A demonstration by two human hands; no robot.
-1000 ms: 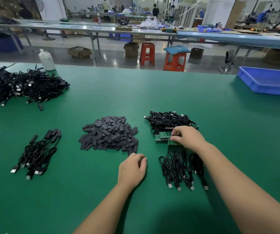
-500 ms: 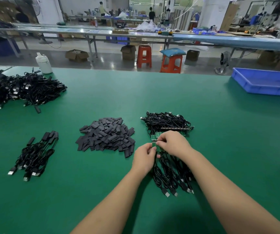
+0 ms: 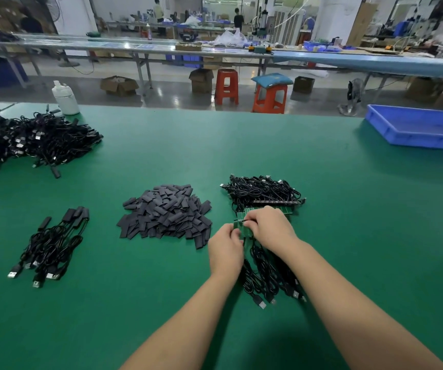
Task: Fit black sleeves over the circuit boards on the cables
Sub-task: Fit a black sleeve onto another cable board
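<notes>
On the green desk [image 3: 161, 303], the pile of black sleeves [image 3: 165, 212] is lying just left of both hands. The left hand [image 3: 225, 251] and right hand [image 3: 269, 227] are pinching green circuit boards [image 3: 244, 222] with curled fingers, above the black cables [image 3: 265, 276].

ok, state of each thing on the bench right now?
left hand: pinching a green circuit board
right hand: gripping the same board strip
sleeve pile: loose heap, untouched
small cable bundle: sleeves on
large cable heap: tangled
blue tray: contents not visible
white bottle: upright
</notes>
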